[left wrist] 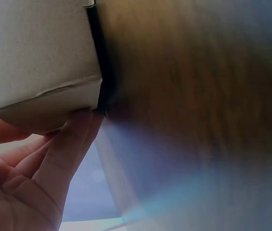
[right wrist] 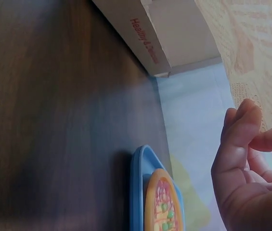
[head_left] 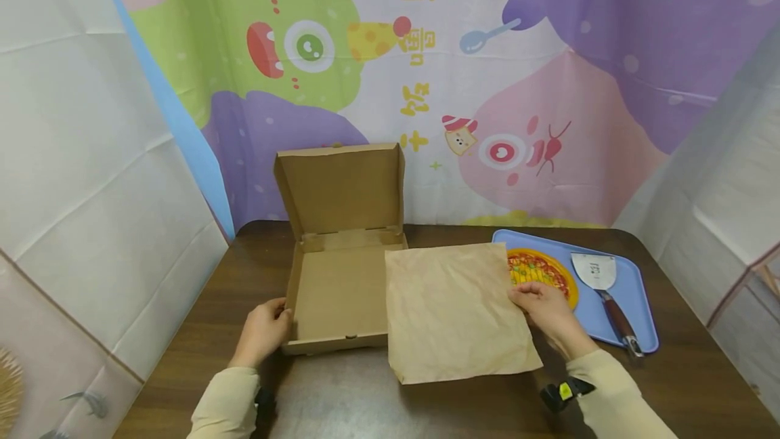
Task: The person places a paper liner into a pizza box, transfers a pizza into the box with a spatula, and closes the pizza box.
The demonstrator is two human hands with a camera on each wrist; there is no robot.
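An open cardboard pizza box [head_left: 341, 290] sits on the table with its lid raised at the back. My left hand [head_left: 263, 332] holds the box's left wall near the front corner; in the left wrist view, fingers [left wrist: 61, 149] lie against the box side [left wrist: 44, 53]. My right hand [head_left: 548, 314] pinches the right edge of a square sheet of brown paper [head_left: 457, 317] between thumb and fingertips. The sheet hangs in front of the box's right side and overlaps a toy pizza [head_left: 563, 283]. In the right wrist view, the pinching fingers [right wrist: 241, 130] meet the paper [right wrist: 251, 53].
To the right lies a blue tray [head_left: 636, 297] carrying the pizza and a spatula [head_left: 615, 310] with a brown handle. A dark wooden table [head_left: 341, 398] bears everything. Behind it hangs a cartoon-printed curtain [head_left: 439, 195], and pale cloth [head_left: 103, 141] flanks the left side.
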